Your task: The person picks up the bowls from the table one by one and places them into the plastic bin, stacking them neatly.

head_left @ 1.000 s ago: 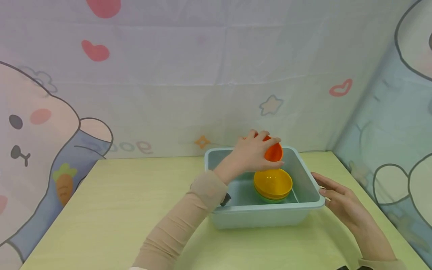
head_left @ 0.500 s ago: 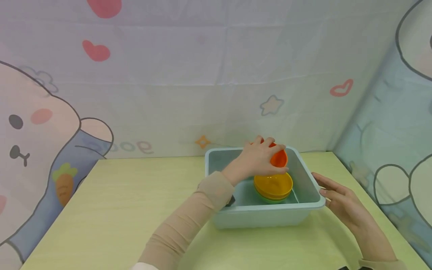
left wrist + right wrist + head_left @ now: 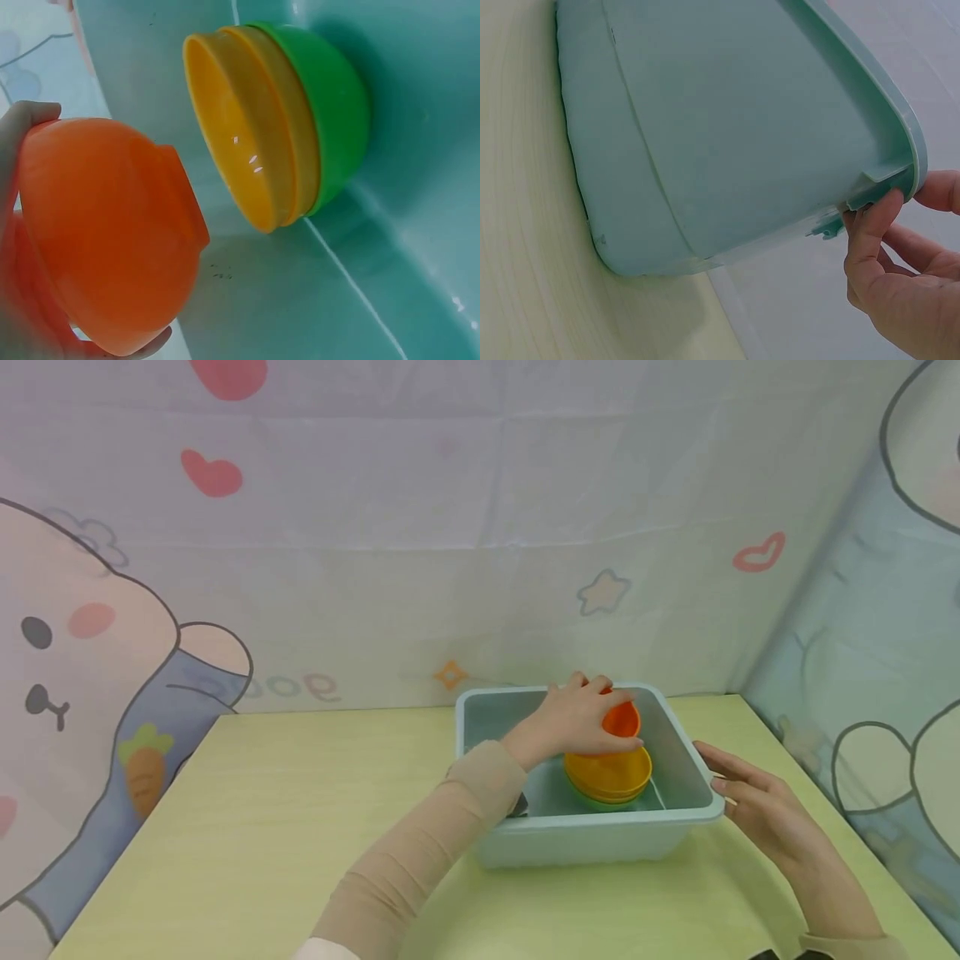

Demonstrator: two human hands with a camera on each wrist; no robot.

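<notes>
My left hand (image 3: 581,720) grips a small orange bowl (image 3: 621,720) inside a pale teal tub (image 3: 600,823). The bowl is tilted and hangs just above a yellow bowl (image 3: 609,770), which nests in a green bowl (image 3: 600,800) on the tub floor. In the left wrist view the orange bowl (image 3: 112,232) sits in my fingers, a short gap from the yellow bowl (image 3: 225,127) and the green bowl (image 3: 330,112). My right hand (image 3: 738,793) rests against the tub's right rim. In the right wrist view its thumb (image 3: 870,225) touches under the tub's lip (image 3: 911,161).
The tub stands at the back right of a light wooden table (image 3: 285,810). Cartoon-printed cloth (image 3: 375,543) hangs behind and to the right. The table's right edge (image 3: 862,852) runs close beside my right forearm.
My left hand has carried the orange bowl down and slightly right, closer to the yellow bowl. My right hand has stayed at the rim.
</notes>
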